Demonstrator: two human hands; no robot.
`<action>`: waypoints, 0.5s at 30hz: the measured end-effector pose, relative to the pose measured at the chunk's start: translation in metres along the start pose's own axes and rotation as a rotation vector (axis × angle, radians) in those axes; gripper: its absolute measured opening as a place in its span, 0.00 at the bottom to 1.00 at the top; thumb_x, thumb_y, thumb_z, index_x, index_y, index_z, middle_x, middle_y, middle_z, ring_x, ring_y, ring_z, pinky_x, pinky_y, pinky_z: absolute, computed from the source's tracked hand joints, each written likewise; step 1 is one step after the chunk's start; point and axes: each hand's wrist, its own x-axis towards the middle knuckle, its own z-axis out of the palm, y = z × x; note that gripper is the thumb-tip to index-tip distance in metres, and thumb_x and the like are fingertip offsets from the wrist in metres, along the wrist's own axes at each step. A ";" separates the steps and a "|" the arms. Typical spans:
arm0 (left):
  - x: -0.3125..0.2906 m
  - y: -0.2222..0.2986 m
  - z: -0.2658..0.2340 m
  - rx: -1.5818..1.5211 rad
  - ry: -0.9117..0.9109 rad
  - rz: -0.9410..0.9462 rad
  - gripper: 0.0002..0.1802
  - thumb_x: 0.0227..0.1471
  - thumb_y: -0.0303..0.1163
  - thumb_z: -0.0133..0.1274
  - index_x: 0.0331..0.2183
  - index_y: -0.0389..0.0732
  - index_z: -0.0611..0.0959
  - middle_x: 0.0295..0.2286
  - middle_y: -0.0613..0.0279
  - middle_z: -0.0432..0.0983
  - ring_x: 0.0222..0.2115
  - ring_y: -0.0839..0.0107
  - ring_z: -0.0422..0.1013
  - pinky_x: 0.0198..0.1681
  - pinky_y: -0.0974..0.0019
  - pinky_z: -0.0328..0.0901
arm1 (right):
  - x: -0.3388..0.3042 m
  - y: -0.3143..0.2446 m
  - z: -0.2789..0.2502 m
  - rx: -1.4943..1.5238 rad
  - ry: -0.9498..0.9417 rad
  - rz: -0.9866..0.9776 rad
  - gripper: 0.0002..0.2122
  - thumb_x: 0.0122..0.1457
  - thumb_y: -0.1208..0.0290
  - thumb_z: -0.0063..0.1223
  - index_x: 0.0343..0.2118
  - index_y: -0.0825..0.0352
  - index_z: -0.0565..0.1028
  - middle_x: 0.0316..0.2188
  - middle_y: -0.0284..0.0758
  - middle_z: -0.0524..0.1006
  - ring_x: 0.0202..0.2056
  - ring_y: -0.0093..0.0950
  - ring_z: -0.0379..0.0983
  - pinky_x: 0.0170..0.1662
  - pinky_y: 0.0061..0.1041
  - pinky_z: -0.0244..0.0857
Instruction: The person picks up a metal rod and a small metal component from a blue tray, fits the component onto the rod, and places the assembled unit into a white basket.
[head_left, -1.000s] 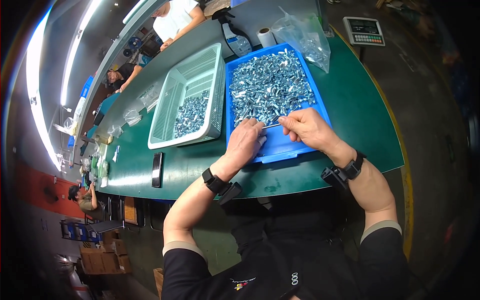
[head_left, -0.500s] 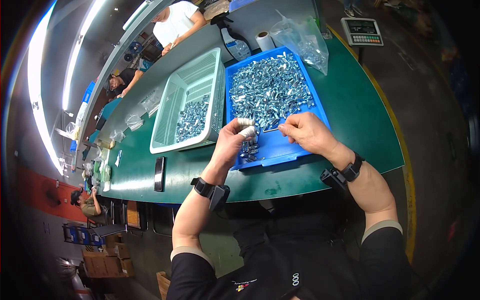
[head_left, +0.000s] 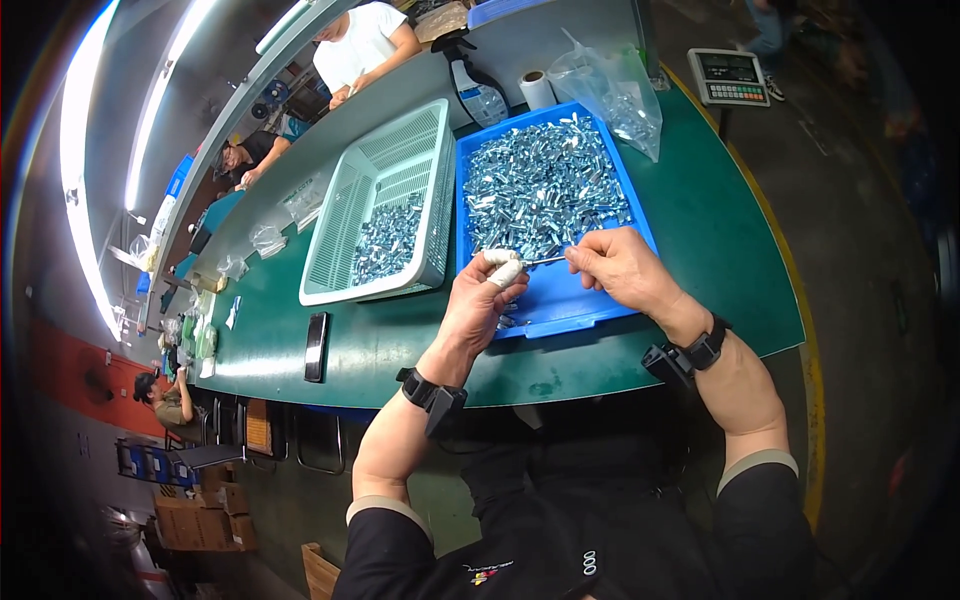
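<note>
My right hand [head_left: 622, 270] pinches a thin metal rod [head_left: 547, 261] between thumb and forefinger. The rod points left, and its tip reaches the fingertips of my left hand [head_left: 485, 298]. White wraps cover the thumb and a finger of that left hand. Its fingers are closed in a pinch; whatever lies between them is too small and hidden to name. Both hands are over the near part of a blue tray [head_left: 575, 326]. Beyond them, a large heap of small shiny metal parts [head_left: 545, 180] fills most of the tray.
To the left stands a pale green plastic basket [head_left: 325, 240] with more metal parts inside. A black phone [head_left: 317, 347] lies on the green table [head_left: 260, 350]. A spray bottle [head_left: 482, 95], a white roll [head_left: 537, 90] and a clear bag [head_left: 630, 115] line the back. A scale [head_left: 728, 78] stands right.
My left hand has moved right, closer to my right hand, and now meets the rod's tip. It covers more of the loose parts at the tray's near left corner.
</note>
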 end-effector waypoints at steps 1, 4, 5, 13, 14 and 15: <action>-0.001 -0.002 0.002 0.006 -0.012 0.008 0.10 0.59 0.28 0.63 0.42 0.39 0.81 0.36 0.63 0.80 0.36 0.74 0.78 0.42 0.72 0.75 | 0.000 0.001 0.000 0.009 -0.015 0.005 0.16 0.69 0.61 0.55 0.28 0.69 0.81 0.19 0.29 0.77 0.22 0.16 0.70 0.26 0.19 0.63; -0.005 -0.005 0.014 0.058 -0.024 0.039 0.08 0.60 0.27 0.62 0.41 0.39 0.81 0.36 0.63 0.81 0.36 0.74 0.78 0.41 0.73 0.75 | -0.001 0.000 0.003 0.021 -0.031 0.016 0.19 0.70 0.58 0.54 0.27 0.70 0.81 0.18 0.29 0.76 0.21 0.17 0.71 0.26 0.19 0.63; -0.008 -0.005 0.018 0.111 -0.027 0.060 0.08 0.60 0.27 0.62 0.41 0.39 0.81 0.36 0.63 0.81 0.36 0.74 0.78 0.42 0.73 0.75 | -0.002 0.000 0.003 0.028 -0.026 0.020 0.21 0.70 0.56 0.53 0.27 0.70 0.81 0.17 0.29 0.76 0.21 0.17 0.71 0.25 0.19 0.64; -0.014 0.003 0.028 0.326 -0.106 0.176 0.08 0.58 0.25 0.63 0.39 0.39 0.80 0.34 0.64 0.81 0.35 0.75 0.77 0.43 0.69 0.71 | -0.001 0.004 0.006 0.059 -0.094 0.055 0.26 0.70 0.50 0.52 0.25 0.71 0.81 0.15 0.31 0.76 0.18 0.18 0.71 0.23 0.20 0.64; -0.013 0.003 0.025 0.291 -0.114 0.218 0.08 0.57 0.24 0.63 0.39 0.39 0.80 0.35 0.64 0.81 0.35 0.76 0.77 0.43 0.70 0.71 | -0.001 0.002 0.005 0.045 -0.065 0.037 0.25 0.70 0.50 0.51 0.26 0.70 0.81 0.16 0.30 0.76 0.19 0.18 0.70 0.24 0.19 0.63; -0.013 0.007 0.019 0.313 -0.085 0.247 0.08 0.58 0.23 0.62 0.39 0.39 0.80 0.36 0.63 0.81 0.36 0.75 0.77 0.43 0.70 0.72 | -0.001 0.000 0.004 0.033 -0.035 0.019 0.25 0.71 0.51 0.51 0.26 0.70 0.80 0.17 0.29 0.75 0.20 0.17 0.69 0.26 0.18 0.63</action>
